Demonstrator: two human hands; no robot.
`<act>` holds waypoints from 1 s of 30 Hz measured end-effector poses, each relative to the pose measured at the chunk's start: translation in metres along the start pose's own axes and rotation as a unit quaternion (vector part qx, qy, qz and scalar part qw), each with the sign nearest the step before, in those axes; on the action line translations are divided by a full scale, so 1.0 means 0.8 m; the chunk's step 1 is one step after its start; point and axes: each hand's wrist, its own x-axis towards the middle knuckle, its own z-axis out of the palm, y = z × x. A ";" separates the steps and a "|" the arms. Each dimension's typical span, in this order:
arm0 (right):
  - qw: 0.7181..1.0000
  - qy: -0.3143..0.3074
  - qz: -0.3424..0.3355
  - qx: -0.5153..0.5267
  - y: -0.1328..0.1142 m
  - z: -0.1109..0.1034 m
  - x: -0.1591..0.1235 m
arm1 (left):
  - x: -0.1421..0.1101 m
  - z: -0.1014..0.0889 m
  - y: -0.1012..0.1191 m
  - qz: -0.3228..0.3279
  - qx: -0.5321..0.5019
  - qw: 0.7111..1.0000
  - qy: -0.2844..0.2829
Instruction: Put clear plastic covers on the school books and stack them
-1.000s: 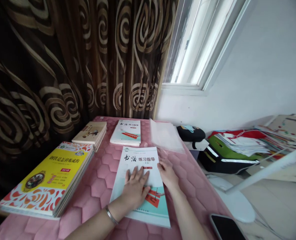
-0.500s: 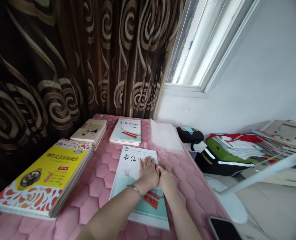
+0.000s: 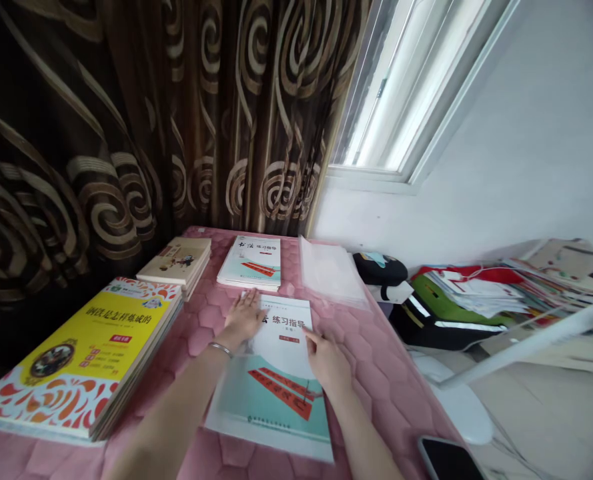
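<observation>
A calligraphy exercise book (image 3: 271, 380) lies face up in front of me, white and teal with a red strip printed on the cover. A pale, see-through-looking margin shows along its lower edge. My left hand (image 3: 245, 319) rests flat on the book's upper left corner, fingers apart, covering part of the title. At the right edge sits my right hand (image 3: 327, 359), index finger stretched over the cover and the other fingers partly hidden. Just beyond the book is a small stack of similar calligraphy books (image 3: 251, 261).
To the left lie a stack topped by a yellow book (image 3: 96, 340) and a smaller stack of beige books (image 3: 176, 260). Clear plastic sheets (image 3: 331, 270) lie at the back right of the pink quilted cover (image 3: 201, 373). A phone (image 3: 449, 459) sits at the lower right, near a white lamp (image 3: 511, 353).
My hands were together on the middle of the cover and have moved apart. The left went to the upper left corner, the right to the right edge. More of the title shows.
</observation>
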 end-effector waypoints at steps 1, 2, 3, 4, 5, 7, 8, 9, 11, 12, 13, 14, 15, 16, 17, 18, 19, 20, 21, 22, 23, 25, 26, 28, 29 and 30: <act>1.000 -0.002 0.001 -0.001 0.000 0.000 0.000 | 0.000 -0.001 -0.009 -0.007 0.007 1.000 0.006; 1.000 -0.002 0.000 -0.002 0.000 -0.001 0.000 | -0.001 -0.002 -0.017 -0.011 0.014 1.000 0.011; 1.000 -0.002 0.000 -0.003 -0.001 -0.001 -0.001 | -0.002 -0.003 -0.023 -0.015 0.021 0.999 0.018; 1.000 -0.002 0.000 -0.003 0.000 -0.002 -0.001 | -0.003 -0.004 -0.027 -0.019 0.029 0.999 0.026; 1.000 -0.001 -0.001 -0.004 0.000 -0.002 -0.001 | -0.005 -0.006 -0.029 -0.023 0.037 0.998 0.034; 1.000 0.000 -0.002 -0.006 0.000 -0.001 -0.001 | -0.008 -0.011 -0.029 -0.033 0.052 0.997 0.050; 1.000 0.002 -0.003 -0.008 0.001 0.000 0.000 | -0.010 -0.014 -0.026 -0.036 0.060 0.996 0.056; 1.000 0.003 -0.006 -0.010 0.002 0.001 0.000 | -0.014 -0.016 -0.021 -0.037 0.067 0.995 0.059; 1.000 0.004 -0.013 -0.010 0.003 0.003 0.002 | -0.024 -0.015 -0.003 -0.033 0.079 0.995 0.054; 1.000 0.004 -0.018 -0.008 0.004 0.004 0.003 | -0.032 -0.012 0.010 -0.028 0.083 0.995 0.047; 1.000 0.004 -0.023 -0.005 0.005 0.005 0.003 | -0.042 -0.007 0.026 -0.021 0.085 0.996 0.037; 1.000 0.004 -0.028 -0.003 0.005 0.006 0.004 | -0.054 0.000 0.044 -0.012 0.084 0.996 0.027; 0.999 0.004 -0.033 -0.003 0.006 0.006 0.004 | -0.067 0.008 0.062 -0.003 0.081 0.997 0.017; 0.999 0.004 -0.037 -0.005 0.007 0.007 0.003 | -0.082 0.015 0.080 0.009 0.077 0.997 0.008; 0.999 0.005 -0.042 -0.008 0.008 0.007 0.003 | -0.098 0.023 0.096 0.028 0.069 0.997 -0.001; 0.999 0.007 -0.047 -0.011 0.008 0.008 0.003 | -0.113 0.028 0.108 0.057 0.049 0.997 -0.011; 0.999 0.008 -0.051 -0.013 0.009 0.008 0.002 | -0.127 0.031 0.117 0.093 0.025 0.995 -0.013; 0.998 0.008 -0.055 -0.013 0.009 0.008 0.002 | -0.139 0.032 0.120 0.112 0.008 0.994 -0.018; 0.998 0.007 -0.060 -0.013 0.010 0.008 0.002 | -0.150 0.031 0.119 0.127 -0.006 0.992 -0.023; 0.998 0.005 -0.063 -0.014 0.010 0.008 0.002 | -0.158 0.028 0.113 0.134 -0.015 0.991 -0.027; 0.998 0.002 -0.064 -0.016 0.011 0.008 0.002 | -0.165 0.024 0.104 0.132 -0.017 0.991 -0.029; 0.998 -0.004 -0.060 -0.023 0.011 0.009 0.003 | -0.177 0.017 0.078 0.112 -0.009 0.993 -0.024; 0.998 -0.006 -0.057 -0.026 0.011 0.009 0.003 | -0.182 0.015 0.064 0.097 0.001 0.995 -0.015; 0.998 -0.007 -0.052 -0.032 0.010 0.009 0.003 | -0.192 0.012 0.036 0.065 0.028 0.997 0.009; 0.998 -0.006 -0.051 -0.034 0.009 0.010 0.003 | -0.197 0.013 0.025 0.053 0.042 0.997 0.024; 0.998 -0.004 -0.051 -0.037 0.008 0.010 0.002 | -0.201 0.013 0.015 0.045 0.056 0.997 0.038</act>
